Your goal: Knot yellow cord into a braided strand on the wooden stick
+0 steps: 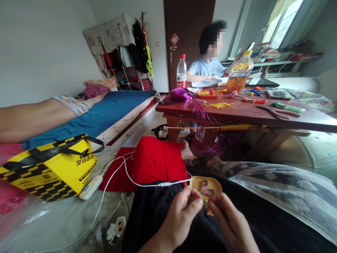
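Above my lap, my left hand [181, 214] is closed in a pinch, with a thin dark tip poking up past the fingers. My right hand [231, 219] faces it, thumb and fingers also pinched together. Whatever small thing lies between the fingertips is too small to make out. Just beyond the hands is a yellow tray [193, 180] on my black-clothed lap, partly hidden by them. Scissors with pinkish handles [211, 192] lie in it, beside small coloured bits. A red cloth [159, 160] with a white cable [150, 185] across it is to the left.
A reddish table [173, 108] holds purple tinsel [181, 95], yellow stems [220, 105], pliers [275, 111], a tea bottle [239, 72] and a water bottle [181, 72]. Another person [207, 66] sits behind it. At left are a yellow bag [60, 168] and someone's leg [34, 114] on a bed.
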The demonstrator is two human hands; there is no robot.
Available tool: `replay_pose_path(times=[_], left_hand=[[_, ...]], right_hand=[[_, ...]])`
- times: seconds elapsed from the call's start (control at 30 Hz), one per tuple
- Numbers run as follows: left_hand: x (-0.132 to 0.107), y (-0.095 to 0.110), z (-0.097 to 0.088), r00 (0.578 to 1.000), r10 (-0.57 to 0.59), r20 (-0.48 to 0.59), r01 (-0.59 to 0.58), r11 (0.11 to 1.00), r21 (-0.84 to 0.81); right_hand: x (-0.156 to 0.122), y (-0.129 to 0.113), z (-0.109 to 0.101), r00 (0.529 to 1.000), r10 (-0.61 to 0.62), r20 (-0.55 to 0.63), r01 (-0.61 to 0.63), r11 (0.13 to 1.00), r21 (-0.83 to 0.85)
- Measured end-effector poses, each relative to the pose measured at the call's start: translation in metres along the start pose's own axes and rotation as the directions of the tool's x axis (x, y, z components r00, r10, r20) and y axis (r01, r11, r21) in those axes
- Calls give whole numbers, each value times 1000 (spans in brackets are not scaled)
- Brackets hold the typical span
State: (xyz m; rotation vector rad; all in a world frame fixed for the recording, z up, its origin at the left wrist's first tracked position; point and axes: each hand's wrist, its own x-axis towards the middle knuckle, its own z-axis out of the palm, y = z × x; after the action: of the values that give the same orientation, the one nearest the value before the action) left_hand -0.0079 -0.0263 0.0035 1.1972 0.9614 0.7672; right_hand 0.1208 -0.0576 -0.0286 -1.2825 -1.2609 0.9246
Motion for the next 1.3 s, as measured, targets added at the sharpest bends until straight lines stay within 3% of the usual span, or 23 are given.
replay_pose_path(times=[0.17, 0.33, 0.53, 0.67, 0.8, 0.9, 1.07, 1.2, 1.3], left_hand=[[-1, -1, 2, 994, 85, -62, -74, 984, 161], [-3, -2, -1, 998, 64, 1, -64, 990, 122], [-4, -7, -1, 999, 21, 28, -23, 998, 52], [-3, -7, -1, 998, 24, 63, -27, 999, 44], [-2, -7, 0, 997, -21, 70, 27, 996, -83], [-2, -9, 0, 996, -57, 65, 65, 989, -131], [-1, -12, -2, 999, -37, 35, 39, 998, -41], [-1, -12, -2, 999, -34, 4, 34, 999, 21], [-1, -12, 1, 999, -52, 1, 52, 998, -19]], right_hand=[[-4, -4, 1, 1000, 21, -1, -21, 1000, 10], [-3, 2, -10, 1000, -24, 20, 26, 997, -79], [-8, -1, -11, 991, 60, -122, -65, 997, -32], [-8, -3, -15, 996, 55, -72, -58, 998, -37], [-7, -4, -20, 1000, -5, 16, 6, 999, -49], [-6, -6, -19, 999, -40, 12, 41, 999, -35], [-2, -10, -12, 995, -91, -32, 92, 996, 13], [-3, -8, -10, 991, -129, 41, 130, 991, -22], [-5, -4, -10, 980, -175, 93, 185, 975, -120]])
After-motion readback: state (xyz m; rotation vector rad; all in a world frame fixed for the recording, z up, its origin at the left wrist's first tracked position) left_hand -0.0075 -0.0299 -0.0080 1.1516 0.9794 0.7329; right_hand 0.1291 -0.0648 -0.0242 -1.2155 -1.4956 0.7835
